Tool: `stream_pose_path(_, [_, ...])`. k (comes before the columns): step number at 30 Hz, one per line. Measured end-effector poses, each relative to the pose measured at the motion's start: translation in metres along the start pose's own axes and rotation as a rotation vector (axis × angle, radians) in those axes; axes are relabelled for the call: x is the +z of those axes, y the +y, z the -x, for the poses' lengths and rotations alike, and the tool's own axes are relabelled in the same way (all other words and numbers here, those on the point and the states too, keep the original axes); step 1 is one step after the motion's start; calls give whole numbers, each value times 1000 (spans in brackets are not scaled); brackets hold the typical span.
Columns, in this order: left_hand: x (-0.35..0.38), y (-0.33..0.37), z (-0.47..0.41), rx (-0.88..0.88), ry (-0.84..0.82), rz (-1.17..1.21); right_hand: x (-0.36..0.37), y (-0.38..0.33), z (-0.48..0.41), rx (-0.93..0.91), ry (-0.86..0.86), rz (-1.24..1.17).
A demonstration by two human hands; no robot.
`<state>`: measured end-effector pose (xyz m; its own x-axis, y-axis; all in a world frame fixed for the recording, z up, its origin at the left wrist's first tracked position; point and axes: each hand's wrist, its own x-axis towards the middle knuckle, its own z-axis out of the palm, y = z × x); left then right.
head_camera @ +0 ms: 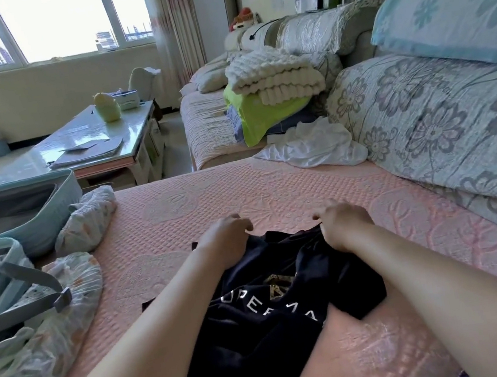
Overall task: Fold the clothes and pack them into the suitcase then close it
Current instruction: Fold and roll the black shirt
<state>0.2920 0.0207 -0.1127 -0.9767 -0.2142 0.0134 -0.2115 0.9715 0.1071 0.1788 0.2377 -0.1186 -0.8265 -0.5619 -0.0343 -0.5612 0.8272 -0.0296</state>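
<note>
Curled over the far edge of a black T-shirt: left hand and right hand, side by side with a small gap between. Apparently pinching the cloth in each; fingertips tucked under, so hard to confirm.

Shirt bunched and crumpled, trailing from the grip back toward the body and across the lap, white lettering face up. Long axis running near to far, roughly in line with both forearms. Not yet folded, judging by the creases. Likely to need spreading flat on the bare patch just ahead of the knuckles.

Off to the left, well apart from the shirt: a pale blue suitcase, lying open, grey straps across the nearer half. Closer to the left hand than the right, so probably a leftward carry once folded. Beside it, a patterned cloth, loosely heaped.

Underneath everything, a pink quilted cover on a wide sofa seat. Further along, a crumpled white garment against floral back cushions. Beyond, stacked blankets, a glossy coffee table, and a bright window.
</note>
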Motion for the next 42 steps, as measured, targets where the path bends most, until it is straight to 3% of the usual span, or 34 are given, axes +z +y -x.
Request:
stream_pose_path(3, [26,-6,-23,55,-110,-10,3,6,-6,104,-144,183])
stream_pose_path(5, [38,-11,-31,41,-193,-70,7,7,-9,72,-215,203])
stream_pose_path(8, [42,-18,-32,7,-222,-172,7,6,-15,4,-180,169])
stream_pose_path(12, [29,-23,-30,-78,-88,-167,4,-3,-30,-7,-10,40])
stream_pose_path(14, [17,-33,-27,-206,27,-140,5,-11,-40,-4,92,-89])
stream_pose_path(19, [-16,-83,-27,-607,509,307,-7,-55,-77,0,453,-646])
stream_pose_path(20, [-18,-93,-27,-648,582,408,-9,-65,-82,-52,435,-710])
stream_pose_path(22, [-16,-106,-26,-648,622,561,-7,-83,-89,-154,222,-715])
stream_pose_path(25, [0,-113,-22,-562,359,548,8,-96,-91,-227,-57,-473])
stream_pose_path(29, [6,-113,-23,-567,-54,196,24,-93,-74,-276,-112,-396])
stream_pose_path(32, [-2,-94,-20,-322,-77,92,30,-81,-59,-288,-105,-392])
stream_pose_path(35, [-12,-47,-7,-95,-85,183,40,-66,-48,-319,-202,-109])
stream_pose_path(39, [2,10,4,-101,-366,231,42,-43,-45,-242,-408,24])
stream_pose_path(42, [20,28,9,-90,-425,67,34,-35,-42,-246,-333,54])
